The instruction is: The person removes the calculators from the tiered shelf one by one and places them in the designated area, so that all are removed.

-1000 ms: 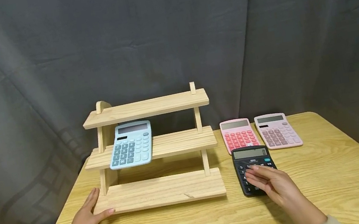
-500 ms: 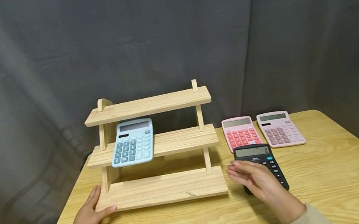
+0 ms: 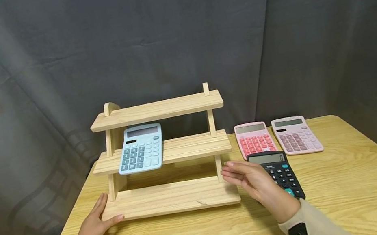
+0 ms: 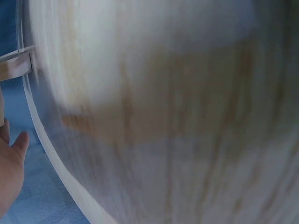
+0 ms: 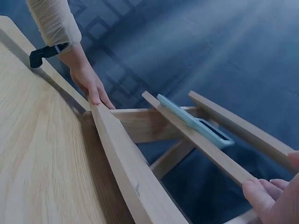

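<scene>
A three-tier wooden stand (image 3: 171,198) is on the table, with a light blue calculator (image 3: 141,149) leaning on its middle shelf toward the left. My left hand (image 3: 93,227) grips the left end of the bottom shelf, thumb along the front and fingers down the side; the right wrist view shows this left hand (image 5: 88,84) at the corner. Beside the stand's right end is my right hand (image 3: 252,181), fingers extended and loosely together, holding nothing. In the right wrist view its fingertips (image 5: 261,191) overlap the middle shelf's end. Behind it lies a black calculator (image 3: 269,159), partly hidden by the hand.
A pink calculator (image 3: 254,140) and a pale lilac calculator (image 3: 296,135) lie side by side at the back right. The black one overlaps the pink one's lower edge. A grey curtain (image 3: 175,33) hangs behind the table (image 3: 360,172). Blurred wood fills most of the left wrist view.
My right hand has moved left from over the black calculator to the stand's right end, uncovering more of its keys. The left hand stays on the shelf.
</scene>
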The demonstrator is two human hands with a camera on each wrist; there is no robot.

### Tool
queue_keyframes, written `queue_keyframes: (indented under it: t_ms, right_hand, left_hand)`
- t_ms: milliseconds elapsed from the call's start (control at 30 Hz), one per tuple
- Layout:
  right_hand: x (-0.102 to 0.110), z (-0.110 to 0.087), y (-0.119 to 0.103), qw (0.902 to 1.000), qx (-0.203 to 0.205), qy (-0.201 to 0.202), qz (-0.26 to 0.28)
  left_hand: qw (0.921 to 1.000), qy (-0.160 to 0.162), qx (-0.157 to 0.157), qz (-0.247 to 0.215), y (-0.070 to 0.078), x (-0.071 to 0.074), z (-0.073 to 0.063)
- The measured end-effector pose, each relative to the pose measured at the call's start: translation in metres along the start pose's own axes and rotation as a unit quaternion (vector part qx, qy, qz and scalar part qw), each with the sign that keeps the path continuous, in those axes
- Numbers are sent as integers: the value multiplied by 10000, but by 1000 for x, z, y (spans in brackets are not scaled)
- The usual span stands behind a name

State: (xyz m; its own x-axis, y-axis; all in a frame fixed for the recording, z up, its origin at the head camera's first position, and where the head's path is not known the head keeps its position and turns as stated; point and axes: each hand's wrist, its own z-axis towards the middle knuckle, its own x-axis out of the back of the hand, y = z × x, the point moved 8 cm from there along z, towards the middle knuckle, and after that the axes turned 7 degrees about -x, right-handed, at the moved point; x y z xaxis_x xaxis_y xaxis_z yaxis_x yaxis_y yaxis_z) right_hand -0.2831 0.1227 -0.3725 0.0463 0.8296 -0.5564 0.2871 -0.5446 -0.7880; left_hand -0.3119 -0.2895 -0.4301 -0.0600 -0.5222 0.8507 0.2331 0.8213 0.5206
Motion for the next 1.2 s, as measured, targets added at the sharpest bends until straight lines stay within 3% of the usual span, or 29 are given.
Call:
queue_keyframes:
  t_ms: [267,633,833,1200]
  right_hand:
    - [-22,12,6,9997,-42,-256,48]
    - [-44,24,13,9998,10,-202,-16]
    - [-62,32,16,9992,30,-364,-137]
    - [-87,43,20,9989,-128,-392,-238]
  left_hand:
    - [10000,21,25,-56,0,2,-1]
    - [9999,45,49,-113,-1,2,-2]
    - [9998,13,90,-165,-2,1,-3]
    - [9998,21,26,-201,-1,0,-1]
